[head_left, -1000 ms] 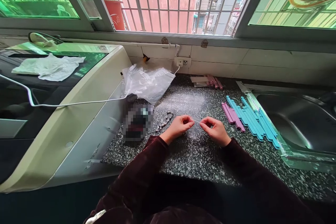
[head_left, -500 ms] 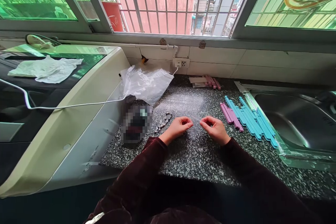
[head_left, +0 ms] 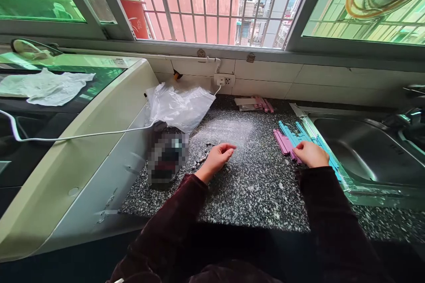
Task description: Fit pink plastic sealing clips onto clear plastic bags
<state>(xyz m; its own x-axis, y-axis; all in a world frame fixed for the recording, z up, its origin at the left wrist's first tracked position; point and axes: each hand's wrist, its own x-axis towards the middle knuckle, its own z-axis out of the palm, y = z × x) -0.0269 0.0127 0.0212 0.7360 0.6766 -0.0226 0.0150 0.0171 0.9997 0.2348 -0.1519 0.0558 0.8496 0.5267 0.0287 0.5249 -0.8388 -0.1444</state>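
My left hand (head_left: 217, 157) lies on the speckled counter (head_left: 255, 190) with its fingers curled, pinching the near edge of a small clear plastic bag (head_left: 232, 135) that lies flat. A string of beads (head_left: 201, 158) lies just left of that hand. My right hand (head_left: 310, 154) is off to the right, on a row of pink and blue sticks (head_left: 287, 139) beside the sink. Its fingers are bent down over the sticks and the fingertips are hidden.
A blurred dark object (head_left: 168, 159) and crumpled clear bags (head_left: 179, 106) lie at the left of the counter, by a washing machine (head_left: 83, 141) crossed by a white cable (head_left: 83, 135). More sticks (head_left: 254, 102) lie at the back wall. A steel sink (head_left: 365, 150) is to the right.
My right hand has let go of the clear bag and moved right onto the pink and blue sticks. My left hand has stayed at the bag.
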